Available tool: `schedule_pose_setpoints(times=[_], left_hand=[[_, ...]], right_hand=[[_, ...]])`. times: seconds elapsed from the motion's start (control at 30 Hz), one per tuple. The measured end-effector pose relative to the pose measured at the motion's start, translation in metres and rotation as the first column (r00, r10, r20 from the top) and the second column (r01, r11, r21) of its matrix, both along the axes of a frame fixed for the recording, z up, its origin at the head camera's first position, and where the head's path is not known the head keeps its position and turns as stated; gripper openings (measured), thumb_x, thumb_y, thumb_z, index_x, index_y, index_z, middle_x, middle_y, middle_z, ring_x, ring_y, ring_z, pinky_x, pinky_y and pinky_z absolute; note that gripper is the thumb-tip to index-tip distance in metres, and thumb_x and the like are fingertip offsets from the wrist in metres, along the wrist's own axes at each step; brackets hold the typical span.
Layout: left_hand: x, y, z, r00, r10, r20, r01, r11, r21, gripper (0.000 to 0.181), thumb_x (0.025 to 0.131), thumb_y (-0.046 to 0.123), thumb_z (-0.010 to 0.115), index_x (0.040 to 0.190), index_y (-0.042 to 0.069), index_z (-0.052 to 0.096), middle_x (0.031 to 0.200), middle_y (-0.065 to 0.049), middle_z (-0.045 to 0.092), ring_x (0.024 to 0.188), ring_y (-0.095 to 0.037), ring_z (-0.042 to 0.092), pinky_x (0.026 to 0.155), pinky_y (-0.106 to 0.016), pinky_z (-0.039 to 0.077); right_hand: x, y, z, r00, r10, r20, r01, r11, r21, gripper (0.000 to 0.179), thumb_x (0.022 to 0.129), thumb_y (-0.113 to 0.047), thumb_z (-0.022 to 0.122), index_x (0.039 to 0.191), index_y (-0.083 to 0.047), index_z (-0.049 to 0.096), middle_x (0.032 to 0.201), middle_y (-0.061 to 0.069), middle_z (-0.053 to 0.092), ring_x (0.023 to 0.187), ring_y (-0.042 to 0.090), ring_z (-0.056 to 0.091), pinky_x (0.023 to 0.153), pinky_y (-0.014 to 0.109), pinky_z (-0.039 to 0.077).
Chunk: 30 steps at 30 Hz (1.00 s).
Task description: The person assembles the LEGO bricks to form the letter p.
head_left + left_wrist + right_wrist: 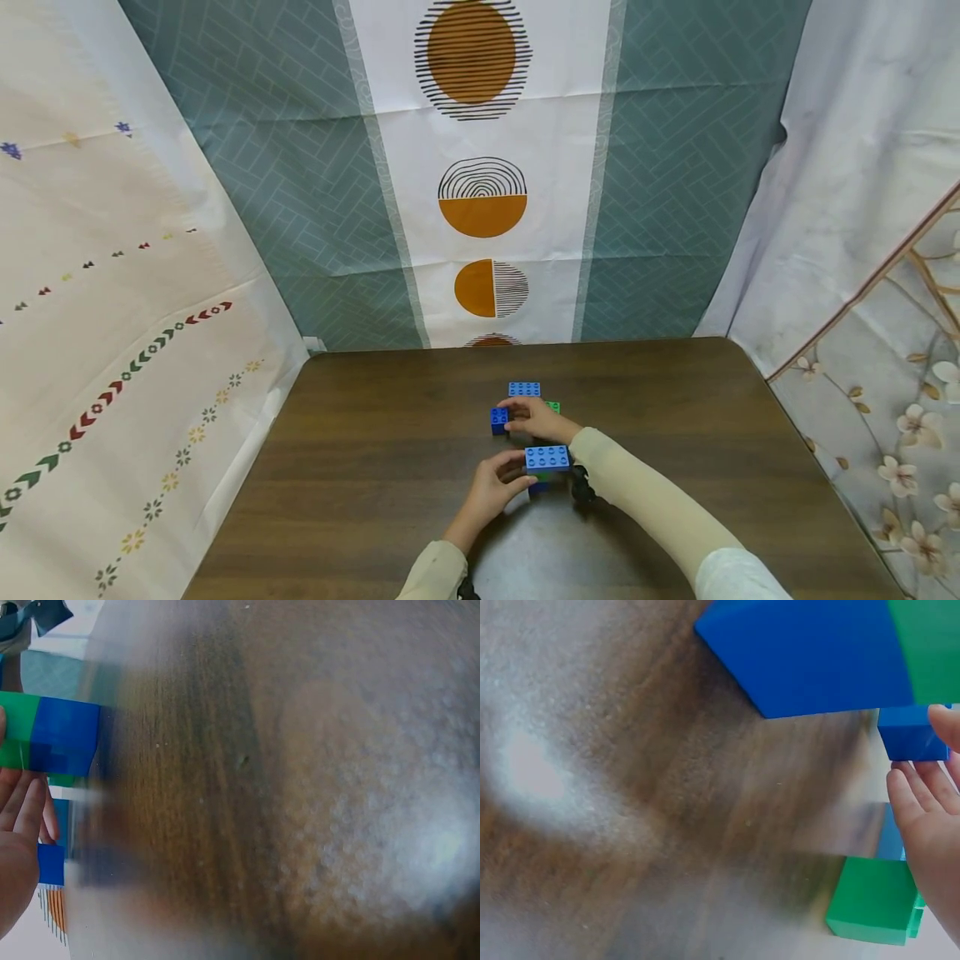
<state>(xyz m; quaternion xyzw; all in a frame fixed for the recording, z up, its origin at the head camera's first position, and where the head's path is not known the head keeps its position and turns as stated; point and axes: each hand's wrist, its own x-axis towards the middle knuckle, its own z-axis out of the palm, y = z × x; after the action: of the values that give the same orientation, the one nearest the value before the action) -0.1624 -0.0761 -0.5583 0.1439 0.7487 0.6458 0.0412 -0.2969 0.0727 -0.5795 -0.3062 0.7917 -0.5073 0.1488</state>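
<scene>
My left hand (pixel 491 492) grips a stack of toy building bricks from its left side. A light blue brick (pixel 547 458) tops this stack; under it come a green brick (pixel 16 731) and a dark blue brick (pixel 66 736), the bottom one. Farther forward, my right hand (pixel 542 419) pinches a small dark blue brick (pixel 499 420) between thumb and fingers, also seen in the right wrist view as a blue brick (pixel 913 733). The right forearm passes just beyond and right of the stack.
Beyond the right hand lies another light blue brick (pixel 524 389), studs up. A green brick (pixel 553 407) is partly hidden behind that hand, and shows whole in the right wrist view. The brown wooden table (pixel 360 467) ends at a back edge before hanging cloths (pixel 660 208).
</scene>
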Motion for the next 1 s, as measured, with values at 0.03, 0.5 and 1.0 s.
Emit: schedule_pose_setpoints(times=[0.03,0.5,1.0], left_hand=[[0.000,0.000,0.000,1.000,-0.004,-0.004,0.004,1.000,0.001,0.031,0.085,-0.004,0.070,0.115,-0.008,0.063,0.113,-0.024,0.065,0.109,-0.040,0.060,0.092,-0.047,0.051],[-0.003,0.000,-0.007,1.000,-0.021,-0.002,0.021,1.000,0.018,0.033,0.085,-0.004,0.069,0.117,-0.008,0.062,0.115,-0.027,0.063,0.111,-0.043,0.058,0.092,-0.046,0.051],[-0.011,-0.003,-0.028,1.000,-0.015,0.015,0.015,1.000,-0.013,0.034,0.086,0.007,0.072,0.119,0.001,0.064,0.117,-0.017,0.065,0.112,-0.031,0.061,0.092,-0.036,0.053]], right_hand=[[0.000,0.001,0.000,1.000,-0.002,0.007,0.002,1.000,-0.001,0.039,0.092,0.002,0.061,0.129,0.010,0.052,0.127,0.027,0.055,0.118,0.041,0.053,0.097,0.051,0.047],[-0.004,0.018,0.023,1.000,-0.003,0.027,0.004,0.999,-0.047,0.040,0.091,-0.006,0.066,0.129,0.003,0.055,0.126,0.022,0.058,0.116,0.035,0.057,0.096,0.041,0.051],[0.007,0.033,0.042,0.998,-0.002,0.063,0.005,0.999,-0.047,0.043,0.094,-0.012,0.063,0.134,0.000,0.053,0.130,0.018,0.057,0.117,0.031,0.057,0.095,0.042,0.051]])
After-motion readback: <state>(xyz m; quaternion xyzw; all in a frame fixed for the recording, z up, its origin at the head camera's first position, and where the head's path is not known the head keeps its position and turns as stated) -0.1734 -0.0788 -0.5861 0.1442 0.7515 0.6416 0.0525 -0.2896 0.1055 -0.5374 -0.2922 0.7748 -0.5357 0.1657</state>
